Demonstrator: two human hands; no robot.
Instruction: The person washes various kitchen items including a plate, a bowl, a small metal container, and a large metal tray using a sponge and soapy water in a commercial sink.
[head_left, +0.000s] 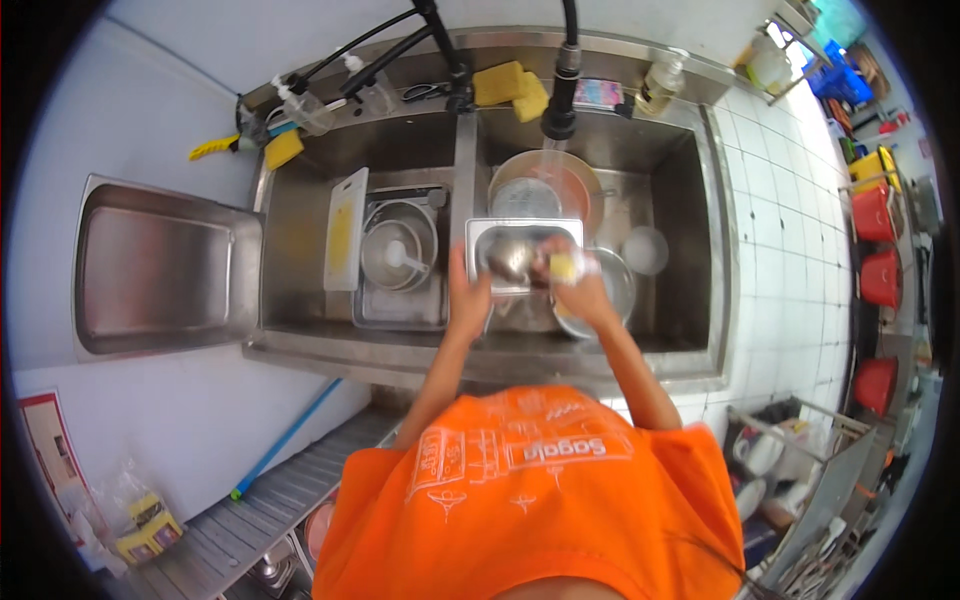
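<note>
My left hand grips the left side of a small rectangular steel pan, tilted over the right sink basin. A yellow sponge with white foam is in my right hand, at the pan's right side. Water runs from the black faucet just behind the pan. Beneath the stream, a large round bowl holds an orange dish and a round metal item. A round metal bowl lies under my right forearm, and a blurred whitish round item sits farther right.
In the left basin are a white cutting board, a steel tray and nested round bowls. Yellow sponges and a pump bottle stand on the back ledge. A large steel pan lies at the left.
</note>
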